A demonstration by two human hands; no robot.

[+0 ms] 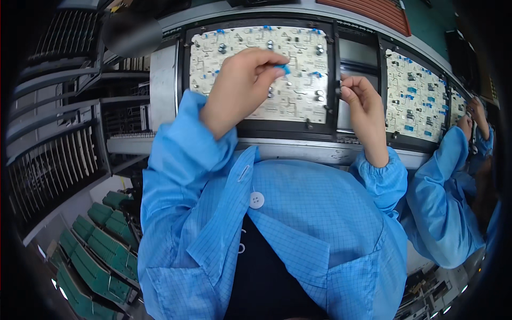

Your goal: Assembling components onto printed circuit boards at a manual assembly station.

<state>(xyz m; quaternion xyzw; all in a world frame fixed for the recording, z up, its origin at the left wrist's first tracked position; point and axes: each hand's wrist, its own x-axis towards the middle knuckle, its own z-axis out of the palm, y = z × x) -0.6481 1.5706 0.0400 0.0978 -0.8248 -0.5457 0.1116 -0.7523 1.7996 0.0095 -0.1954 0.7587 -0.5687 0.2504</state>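
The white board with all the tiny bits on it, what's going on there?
A person in a blue checked coat is working over the white circuit board, which sits in a black frame. Their left hand pinches a small blue part above it. Their right hand is by the frame's right side; I can't tell if it holds anything. Farther right, another person is beside more boards.

Small bright-blue component (pixel 284 69) partly hidden by left hand (pixel 242 82), type unclear. Same hand blocks part of cream rectangular circuit board (pixel 298 111). Dark bit (pixel 338 89) at right hand (pixel 365 106): too small to identify. Round dark-grey shape (pixel 132 35), upper left: blurred.
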